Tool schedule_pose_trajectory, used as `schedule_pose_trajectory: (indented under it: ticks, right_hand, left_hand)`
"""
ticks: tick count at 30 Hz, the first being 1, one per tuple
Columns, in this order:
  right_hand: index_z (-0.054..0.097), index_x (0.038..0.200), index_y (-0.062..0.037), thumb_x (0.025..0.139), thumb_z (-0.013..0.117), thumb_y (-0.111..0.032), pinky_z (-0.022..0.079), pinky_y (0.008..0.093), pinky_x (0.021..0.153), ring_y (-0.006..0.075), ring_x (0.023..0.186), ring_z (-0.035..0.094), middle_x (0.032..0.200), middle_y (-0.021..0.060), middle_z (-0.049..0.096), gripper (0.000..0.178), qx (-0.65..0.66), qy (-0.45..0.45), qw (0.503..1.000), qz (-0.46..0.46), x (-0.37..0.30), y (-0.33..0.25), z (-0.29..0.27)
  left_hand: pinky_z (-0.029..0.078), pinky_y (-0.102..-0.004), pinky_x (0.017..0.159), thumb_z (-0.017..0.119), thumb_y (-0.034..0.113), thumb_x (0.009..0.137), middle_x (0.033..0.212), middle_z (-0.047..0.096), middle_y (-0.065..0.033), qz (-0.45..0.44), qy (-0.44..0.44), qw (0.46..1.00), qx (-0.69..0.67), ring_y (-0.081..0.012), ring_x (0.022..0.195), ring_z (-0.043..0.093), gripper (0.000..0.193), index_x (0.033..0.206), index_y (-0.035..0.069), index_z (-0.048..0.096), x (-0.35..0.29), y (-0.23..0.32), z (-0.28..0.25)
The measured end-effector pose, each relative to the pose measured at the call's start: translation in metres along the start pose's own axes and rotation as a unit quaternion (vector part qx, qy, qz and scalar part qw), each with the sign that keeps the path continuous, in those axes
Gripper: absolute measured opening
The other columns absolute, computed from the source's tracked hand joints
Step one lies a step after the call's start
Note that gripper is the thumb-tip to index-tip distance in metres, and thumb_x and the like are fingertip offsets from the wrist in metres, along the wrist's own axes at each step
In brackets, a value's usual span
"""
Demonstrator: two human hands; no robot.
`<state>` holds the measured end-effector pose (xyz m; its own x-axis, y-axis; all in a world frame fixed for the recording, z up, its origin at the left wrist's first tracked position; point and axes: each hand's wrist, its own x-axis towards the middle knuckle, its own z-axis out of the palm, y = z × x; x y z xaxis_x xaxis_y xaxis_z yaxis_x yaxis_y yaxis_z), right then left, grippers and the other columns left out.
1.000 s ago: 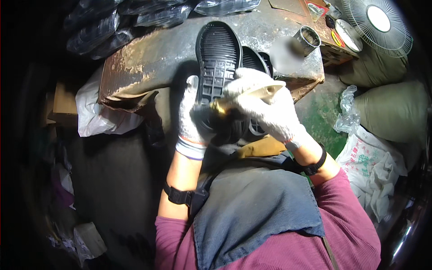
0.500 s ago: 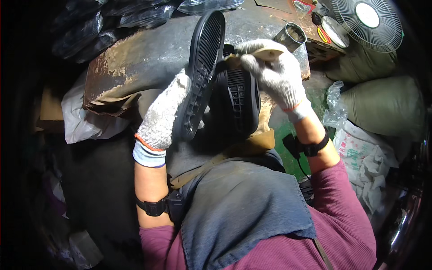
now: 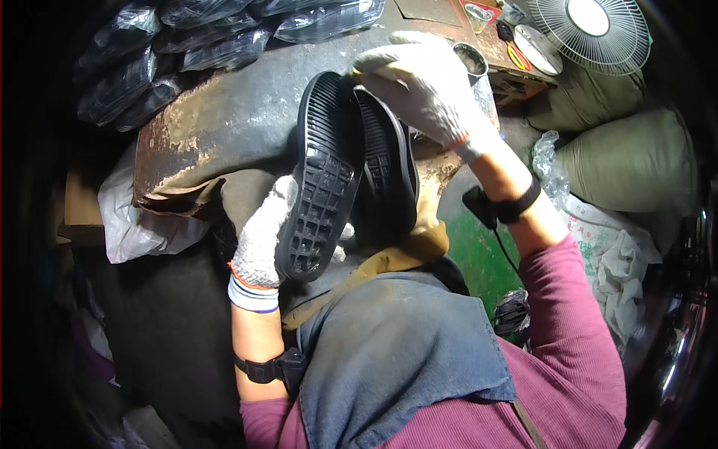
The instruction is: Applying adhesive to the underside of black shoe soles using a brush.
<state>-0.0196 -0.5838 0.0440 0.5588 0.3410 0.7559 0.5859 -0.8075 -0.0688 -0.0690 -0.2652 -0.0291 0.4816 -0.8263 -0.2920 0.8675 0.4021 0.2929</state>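
Worn surface (image 3: pixel 247 105) beyond black sole (image 3: pixel 320 179); left hand (image 3: pixel 262 239) clasps its near half, presumably keeping tread in view; right hand (image 3: pixel 422 90) by its far end, can't tell grip.

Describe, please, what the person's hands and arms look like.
The left hand and right hand wear white knitted gloves with orange wrist trim. Each forearm carries a black strap with a small black box; a thin black cable hangs from the right box. The ribbed sleeves are maroon.

I've got the left hand (image 3: pixel 258 243) curled, thumb up, just off the near edge of the bench (image 3: pixel 247 105); right hand (image 3: pixel 419 86) hangs over its right end, fingers bent, forearm (image 3: pixel 505 168) slanting.
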Motion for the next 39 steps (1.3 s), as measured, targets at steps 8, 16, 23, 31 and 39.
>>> schedule_pose_trajectory:
  ticks: [8,16,23,31,39]
  right_hand:
    - [0.078,0.099,-0.0127,0.087,0.080,-0.019,0.058,0.0393,0.080,0.0305,0.087,0.073,0.092,0.0078,0.077,0.014,0.076,0.014,0.996,-0.039,0.022,-0.010,0.019]
    - [0.079,0.110,-0.0103,0.095,0.074,-0.015,0.059,0.0333,0.083,0.0247,0.094,0.076,0.107,0.0070,0.079,0.017,0.225,0.045,0.928,0.293,-0.024,-0.045,0.036]
    - [0.078,0.117,-0.0117,0.093,0.078,-0.022,0.056,0.0355,0.095,0.0199,0.105,0.071,0.108,0.0070,0.077,0.026,0.357,-0.009,0.915,0.187,-0.009,-0.078,0.022]
    - [0.080,0.109,-0.0090,0.092,0.074,-0.012,0.053,0.0363,0.100,0.0250,0.102,0.071,0.110,0.0078,0.078,0.019,0.384,-0.066,0.875,0.288,-0.007,-0.079,0.047]
    - [0.081,0.110,-0.0155,0.087,0.081,-0.017,0.040,0.0458,0.121,0.0210,0.115,0.070,0.114,0.0008,0.078,0.023,0.297,-0.070,0.936,0.173,-0.029,-0.135,0.029]
  left_hand:
    - [0.047,-0.0806,0.097,0.028,0.064,0.110,0.162,0.040,-0.0307,-0.005,-0.110,0.987,-0.119,-0.0635,0.127,0.056,0.084,0.161,-0.003,0.033,0.003,-0.005,0.018]
    - [0.053,-0.0765,0.090,0.040,0.060,0.108,0.164,0.034,-0.0314,0.001,-0.103,0.985,-0.139,-0.0609,0.120,0.060,0.081,0.165,0.002,0.028,0.000,-0.006,0.014]
    - [0.052,-0.0670,0.099,0.036,0.063,0.108,0.161,0.044,-0.0262,0.080,-0.099,0.970,-0.206,-0.0539,0.125,0.062,0.081,0.159,0.000,0.040,0.003,-0.005,0.001]
    - [0.053,-0.0614,0.101,0.046,0.061,0.106,0.158,0.049,-0.0207,0.068,-0.193,0.973,-0.103,-0.0437,0.129,0.060,0.081,0.161,0.002,0.036,0.016,-0.011,-0.001]
    - [0.046,-0.0471,0.116,0.048,0.054,0.104,0.144,0.063,-0.0131,0.192,-0.055,0.968,-0.151,-0.0327,0.132,0.059,0.062,0.147,0.010,0.057,0.020,-0.019,-0.018]
